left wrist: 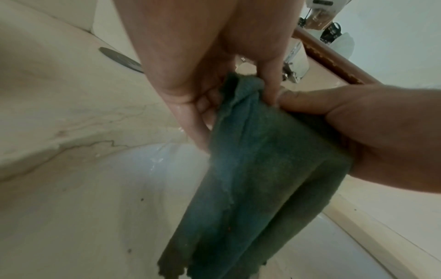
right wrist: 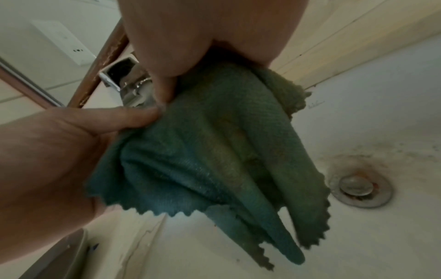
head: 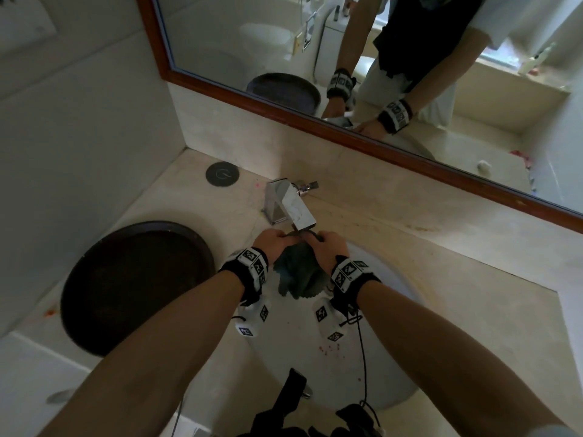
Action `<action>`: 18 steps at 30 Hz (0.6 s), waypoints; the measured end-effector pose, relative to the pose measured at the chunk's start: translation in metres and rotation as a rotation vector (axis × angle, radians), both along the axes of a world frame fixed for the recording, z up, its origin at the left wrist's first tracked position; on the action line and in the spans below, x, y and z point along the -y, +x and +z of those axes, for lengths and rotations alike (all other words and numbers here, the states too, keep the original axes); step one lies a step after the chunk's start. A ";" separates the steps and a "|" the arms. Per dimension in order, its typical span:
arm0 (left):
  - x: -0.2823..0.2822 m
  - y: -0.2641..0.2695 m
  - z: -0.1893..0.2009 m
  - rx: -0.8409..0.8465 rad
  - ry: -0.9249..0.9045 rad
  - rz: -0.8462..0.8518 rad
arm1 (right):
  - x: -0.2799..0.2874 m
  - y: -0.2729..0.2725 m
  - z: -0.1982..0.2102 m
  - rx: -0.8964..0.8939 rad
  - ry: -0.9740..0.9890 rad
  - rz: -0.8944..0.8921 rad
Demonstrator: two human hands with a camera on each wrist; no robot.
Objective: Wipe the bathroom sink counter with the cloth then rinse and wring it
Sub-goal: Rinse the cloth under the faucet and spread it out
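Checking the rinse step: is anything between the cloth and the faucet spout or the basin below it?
Nothing visible. The left hand and right hand grip the cloth by its top edge just under the faucet spout; the rest hangs free over the sink basin, with the drain uncovered.

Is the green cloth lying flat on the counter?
No, the green zigzag-edged cloth hangs over the white sink basin, held at its top edge by the left hand and right hand.

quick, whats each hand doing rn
Left hand: grips the top of the cloth.
Right hand: grips the same cloth beside it.
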State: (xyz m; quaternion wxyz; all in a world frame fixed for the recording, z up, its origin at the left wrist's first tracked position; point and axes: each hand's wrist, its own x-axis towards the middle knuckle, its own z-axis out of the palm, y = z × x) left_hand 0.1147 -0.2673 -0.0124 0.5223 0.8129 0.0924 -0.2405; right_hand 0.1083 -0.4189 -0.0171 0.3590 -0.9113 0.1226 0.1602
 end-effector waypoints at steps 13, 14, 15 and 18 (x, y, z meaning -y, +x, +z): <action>-0.053 0.001 0.000 0.133 0.144 0.116 | 0.003 0.013 -0.012 -0.217 -0.072 0.088; -0.056 0.002 -0.001 0.131 0.156 0.114 | 0.006 0.014 -0.014 -0.207 -0.048 0.070; -0.058 0.002 -0.001 0.129 0.173 0.102 | 0.007 0.014 -0.015 -0.197 -0.007 0.047; -0.061 0.001 -0.001 0.135 0.224 0.092 | 0.003 0.014 -0.015 -0.171 0.161 -0.025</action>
